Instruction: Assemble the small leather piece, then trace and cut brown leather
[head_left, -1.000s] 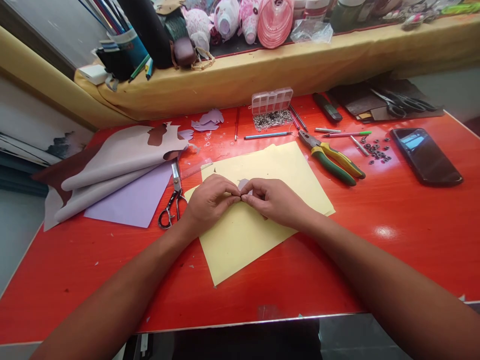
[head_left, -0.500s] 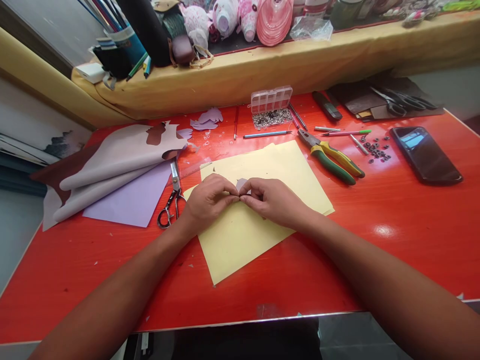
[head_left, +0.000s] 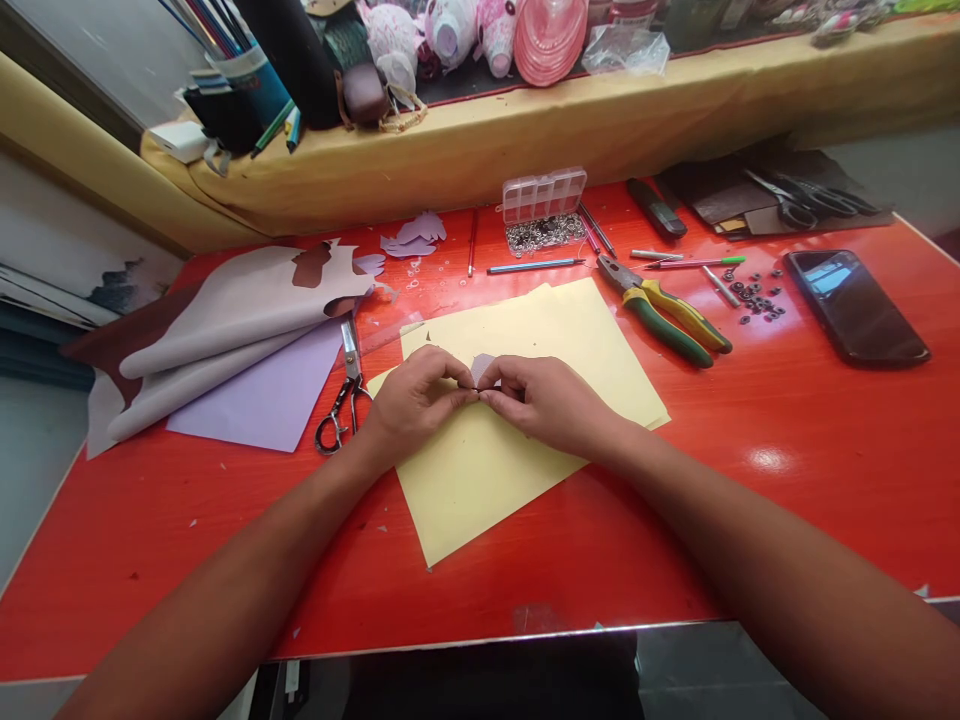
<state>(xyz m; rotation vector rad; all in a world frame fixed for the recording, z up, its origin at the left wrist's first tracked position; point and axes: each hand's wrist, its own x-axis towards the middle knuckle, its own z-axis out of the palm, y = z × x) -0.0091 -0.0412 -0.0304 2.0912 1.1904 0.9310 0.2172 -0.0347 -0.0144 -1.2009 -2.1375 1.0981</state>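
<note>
Over the yellow sheets (head_left: 480, 490), both hands meet fingertip to fingertip. My left hand (head_left: 421, 402) pinches one side of a small piece of leather-like material (head_left: 482, 368), pale on its upper face with a dark brown edge. On the other side my right hand (head_left: 536, 392) grips the same piece between thumb and fingers. Most of the piece is hidden behind the fingers, so its full shape does not show. Scissors (head_left: 349, 385) with black handles lie just left of my left hand. Pliers (head_left: 664, 312) with green and yellow handles rest beyond my right hand.
A folded brown sheet (head_left: 225, 330) covers purple paper (head_left: 262, 400) at the left. Behind the sheets stands an open clear box (head_left: 545, 212) of metal rings. Small dark metal parts (head_left: 757, 298), pens (head_left: 536, 267) and a phone (head_left: 855, 306) lie at the right.
My hands keep their pinch in nearly the same place. Slightly more of the pale face shows between the fingers, and the view has shifted a little.
</note>
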